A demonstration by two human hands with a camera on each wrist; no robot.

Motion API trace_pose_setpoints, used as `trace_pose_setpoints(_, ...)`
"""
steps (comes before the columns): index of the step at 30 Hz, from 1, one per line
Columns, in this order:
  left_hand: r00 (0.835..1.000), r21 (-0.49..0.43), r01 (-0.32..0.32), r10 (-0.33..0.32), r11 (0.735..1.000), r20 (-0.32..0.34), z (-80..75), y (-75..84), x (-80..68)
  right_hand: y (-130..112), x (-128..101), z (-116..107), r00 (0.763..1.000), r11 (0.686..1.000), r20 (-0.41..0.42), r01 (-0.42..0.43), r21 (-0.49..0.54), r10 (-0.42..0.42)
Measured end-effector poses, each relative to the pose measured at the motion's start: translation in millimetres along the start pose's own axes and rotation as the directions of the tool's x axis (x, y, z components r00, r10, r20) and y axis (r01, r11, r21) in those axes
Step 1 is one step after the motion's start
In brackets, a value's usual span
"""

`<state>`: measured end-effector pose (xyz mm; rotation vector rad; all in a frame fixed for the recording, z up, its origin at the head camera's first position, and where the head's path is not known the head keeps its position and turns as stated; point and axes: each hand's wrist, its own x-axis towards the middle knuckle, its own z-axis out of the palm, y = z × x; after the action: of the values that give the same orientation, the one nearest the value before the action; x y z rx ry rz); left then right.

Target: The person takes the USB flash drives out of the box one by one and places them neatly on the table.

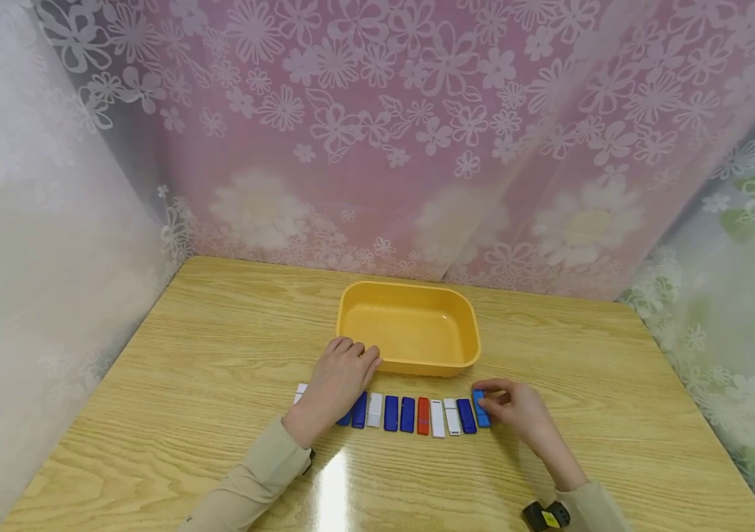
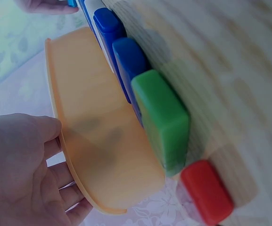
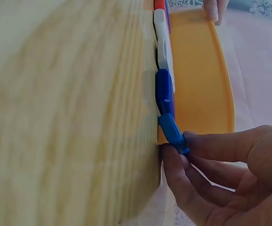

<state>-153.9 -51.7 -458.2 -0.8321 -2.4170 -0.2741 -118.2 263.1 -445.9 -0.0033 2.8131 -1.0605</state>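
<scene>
A row of small USB flash drives lies on the table in front of a yellow plastic basin point(image 1: 427, 366). My left hand point(image 1: 334, 380) grips the basin's near rim at its left end, thumb on one side and fingers on the other. That arm covers some of the row's left part, where the left wrist view shows a green flash drive point(image 2: 161, 120) and a red one point(image 2: 206, 190). At the row's right end my right hand point(image 1: 518, 412) pinches a light blue flash drive point(image 3: 172, 133) between thumb and fingers, close beside a dark blue one point(image 3: 163, 85).
Along the middle of the row lie dark blue flash drives point(image 1: 391, 412), white ones point(image 1: 437, 419) and a red one point(image 1: 423, 416). The wooden table point(image 1: 218, 332) ends at a pink flowered curtain point(image 1: 377, 148), with pale curtains at both sides.
</scene>
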Motion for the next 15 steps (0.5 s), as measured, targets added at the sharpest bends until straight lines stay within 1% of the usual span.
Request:
trace_pose_setpoints(2,1.000,0.000,-0.001,0.001,1.000,0.001,0.1,0.1,0.1,-0.5,-1.1,0.5,1.000,1.000,-0.002,0.004,-0.009,-0.004)
trace_pose_setpoints(8,1.000,0.004,-0.007,0.007,1.000,-0.004,0.9,0.2,0.1,0.9,-3.1,1.5,0.998,0.997,0.006,0.055,-0.053,-0.054)
trace_pose_setpoints(15,1.000,-0.002,-0.006,0.006,1.000,-0.010,1.4,-0.5,0.4,1.8,-3.9,1.3,0.998,0.997,0.017,0.055,-0.060,-0.054)
